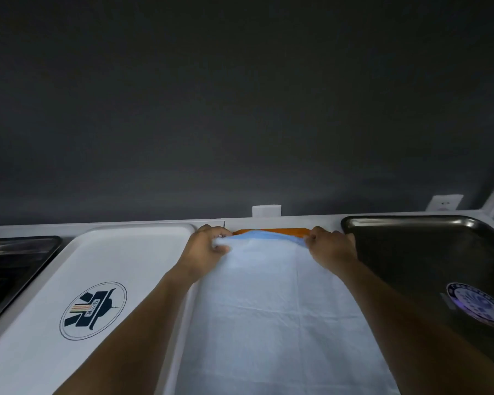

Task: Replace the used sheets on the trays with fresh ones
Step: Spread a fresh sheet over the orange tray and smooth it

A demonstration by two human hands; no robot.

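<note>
A pale blue sheet lies over an orange tray, of which only the far rim shows. My left hand grips the sheet's far left corner, fingers curled round the bunched edge. My right hand pinches the far right corner. Both corners are lifted a little off the tray, so a deeper blue underside shows between my hands. The sheet's near end runs out of the bottom of the view.
A white tray with a round dark logo lies left of the sheet, and a black tray sits at the far left. A dark tray with a round sticker lies to the right. A dark wall with white outlets stands behind the counter.
</note>
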